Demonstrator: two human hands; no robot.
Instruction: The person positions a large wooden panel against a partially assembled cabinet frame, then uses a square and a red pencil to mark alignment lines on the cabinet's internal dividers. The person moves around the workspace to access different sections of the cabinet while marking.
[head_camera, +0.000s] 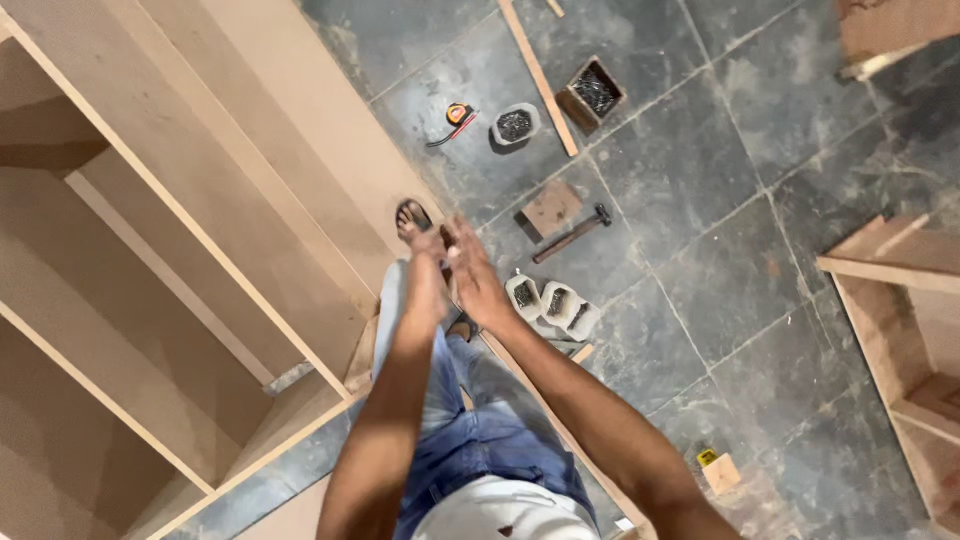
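Observation:
My left hand (428, 288) and my right hand (474, 276) are held out in front of me with the palms pressed together and the fingers stretched out. Whether anything lies between the palms is hidden. They hover above my foot in a dark sandal (411, 217) and my blue jeans (480, 430). Just to the right of my hands, several small white bags of nails (551, 303) lie on the floor. A hammer (572, 234) lies a little beyond them, beside a square wood block (550, 207).
A big wooden cabinet frame (200, 240) with shelves fills the left side. On the dark stone floor lie a tape measure (458, 115), a grey bag of nails (516, 125), a wooden box of nails (595, 92) and a thin wood strip (538, 80). A smaller wooden unit (895, 300) stands at right.

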